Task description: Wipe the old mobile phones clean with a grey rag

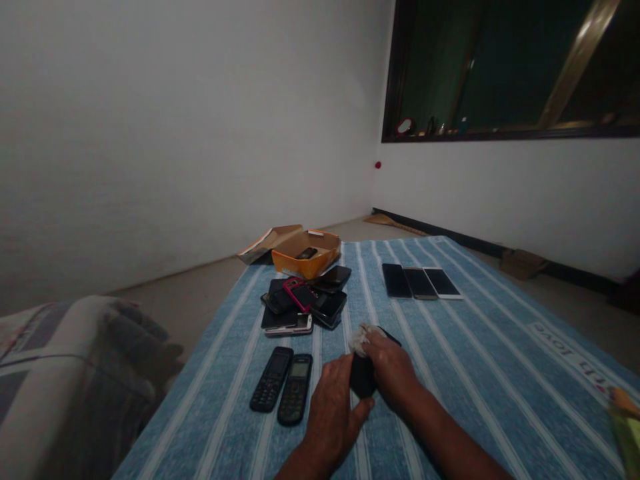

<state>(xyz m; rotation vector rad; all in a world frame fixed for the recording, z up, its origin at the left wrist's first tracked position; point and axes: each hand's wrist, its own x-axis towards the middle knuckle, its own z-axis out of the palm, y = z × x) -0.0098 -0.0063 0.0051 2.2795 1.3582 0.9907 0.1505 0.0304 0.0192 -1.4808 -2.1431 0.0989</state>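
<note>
A dark phone (362, 379) lies between my two hands on the striped blue cloth, partly hidden by them. My left hand (331, 408) is closed along its left side, fingers and thumb at its edge. My right hand (393, 365) is closed on a crumpled white tissue (363, 337), pressed against the far part of the phone. Left of my hands, two black keypad phones, one farther left (271, 379) and one closer (295, 389), lie side by side. Beyond them is a loose pile of phones (287, 315), including a pink-edged phone (300, 295).
Behind the pile stands an open orange cardboard box (300, 268) with a phone inside. Three large phones lie in a row at right: a black one (397, 281), a middle one (420, 284) and a white one (443, 283). A draped grey sofa (65, 387) is at left.
</note>
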